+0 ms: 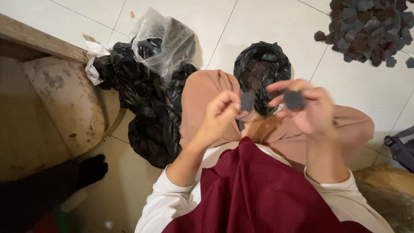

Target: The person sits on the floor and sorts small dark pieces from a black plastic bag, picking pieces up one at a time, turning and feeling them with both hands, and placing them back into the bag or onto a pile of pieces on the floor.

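**Two dark pieces held up over a tiled floor**

White floor tiles (267,26) spread beneath a seated person's knees. Left hand (220,118) pinches one dark flat piece (247,100) between thumb and fingertips, closed on it. Right hand (312,108) grips a second dark piece (294,99) the same way. Both pieces sit just apart, above an open black bag (276,58) of similar pieces. A heap (371,28) lies far right.

We raised both forearms before us, our left hand (222,113) and right hand (311,108) level, fingers pinched, wrists bent inward.
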Available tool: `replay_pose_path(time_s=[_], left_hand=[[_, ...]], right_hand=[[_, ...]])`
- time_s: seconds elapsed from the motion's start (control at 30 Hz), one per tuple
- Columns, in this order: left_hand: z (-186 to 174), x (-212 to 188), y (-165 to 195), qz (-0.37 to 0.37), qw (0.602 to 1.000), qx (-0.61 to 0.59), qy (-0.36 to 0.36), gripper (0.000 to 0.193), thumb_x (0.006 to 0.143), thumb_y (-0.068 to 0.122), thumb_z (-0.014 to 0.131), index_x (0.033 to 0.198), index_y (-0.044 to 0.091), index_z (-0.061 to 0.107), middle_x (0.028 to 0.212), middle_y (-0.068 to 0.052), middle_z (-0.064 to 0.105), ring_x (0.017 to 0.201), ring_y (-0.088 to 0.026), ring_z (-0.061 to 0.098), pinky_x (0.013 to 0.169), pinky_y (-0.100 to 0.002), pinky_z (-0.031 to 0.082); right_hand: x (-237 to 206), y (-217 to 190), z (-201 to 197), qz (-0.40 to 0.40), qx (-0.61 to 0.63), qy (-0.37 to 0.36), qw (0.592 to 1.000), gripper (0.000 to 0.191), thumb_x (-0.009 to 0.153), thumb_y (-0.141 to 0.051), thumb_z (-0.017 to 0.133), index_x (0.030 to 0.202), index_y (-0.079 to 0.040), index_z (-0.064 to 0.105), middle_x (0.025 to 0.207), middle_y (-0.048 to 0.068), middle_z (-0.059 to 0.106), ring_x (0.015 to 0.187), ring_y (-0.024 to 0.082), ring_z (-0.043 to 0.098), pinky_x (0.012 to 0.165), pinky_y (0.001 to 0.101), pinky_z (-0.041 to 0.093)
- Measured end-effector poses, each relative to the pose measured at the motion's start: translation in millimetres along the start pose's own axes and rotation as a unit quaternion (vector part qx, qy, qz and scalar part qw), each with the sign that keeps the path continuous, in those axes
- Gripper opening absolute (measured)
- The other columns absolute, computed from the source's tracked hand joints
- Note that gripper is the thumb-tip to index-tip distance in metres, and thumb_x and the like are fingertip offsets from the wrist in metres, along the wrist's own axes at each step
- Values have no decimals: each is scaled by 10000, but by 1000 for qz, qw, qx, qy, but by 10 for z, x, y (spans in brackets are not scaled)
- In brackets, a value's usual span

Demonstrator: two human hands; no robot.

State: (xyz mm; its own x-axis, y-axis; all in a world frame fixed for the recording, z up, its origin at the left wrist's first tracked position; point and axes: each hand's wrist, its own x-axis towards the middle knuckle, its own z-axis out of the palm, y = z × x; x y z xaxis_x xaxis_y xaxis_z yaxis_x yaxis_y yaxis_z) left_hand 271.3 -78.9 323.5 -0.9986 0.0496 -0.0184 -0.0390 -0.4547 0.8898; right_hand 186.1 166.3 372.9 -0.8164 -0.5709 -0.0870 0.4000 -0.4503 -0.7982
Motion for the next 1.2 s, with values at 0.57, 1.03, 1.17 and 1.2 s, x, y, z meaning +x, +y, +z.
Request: replay_pose_path(time_s=[0.57,1.03,1.17,1.2], left_hand=[[-495,-437,-237,-143,747,649,-18,999,763,305,865,1561,128,290,1659,-235,70,1505,-532,87,1071,-707,289],[-579,-486,-465,-309,716,623,-57,1529,568,324,1004,1603,153,-109,1596,-293,-309,1421,-669,-206,1130,-689,287],[-553,-468,-377,-319,715,619,-62,1509,593,306,993,1609,158,-112,1609,-275,-314,1430,-663,-206,1110,-680,327],[-539,-452,-364,-335,708,619,-64,1504,603,313,986,1615,165,-117,1617,-266,-317,1441,-651,-205,1100,-687,338]], right_hand=[[674,-88,-2144,-12,-316,336,887,506,1031,-68,666,1459,-63,398,1314,117,587,1133,223,657,975,424,602],[1462,1551,-1555,13,-753,29,658,419,774,-172,771,1191,-144,742,1505,272,468,1348,471,452,1109,518,368],[1462,1787,-1525,104,-783,39,612,545,756,-161,755,1286,-109,640,1569,261,362,1376,480,361,1056,566,313],[1456,1781,-1550,117,-782,40,611,596,755,-165,756,1328,-101,605,1565,248,362,1377,467,358,1050,581,297]])
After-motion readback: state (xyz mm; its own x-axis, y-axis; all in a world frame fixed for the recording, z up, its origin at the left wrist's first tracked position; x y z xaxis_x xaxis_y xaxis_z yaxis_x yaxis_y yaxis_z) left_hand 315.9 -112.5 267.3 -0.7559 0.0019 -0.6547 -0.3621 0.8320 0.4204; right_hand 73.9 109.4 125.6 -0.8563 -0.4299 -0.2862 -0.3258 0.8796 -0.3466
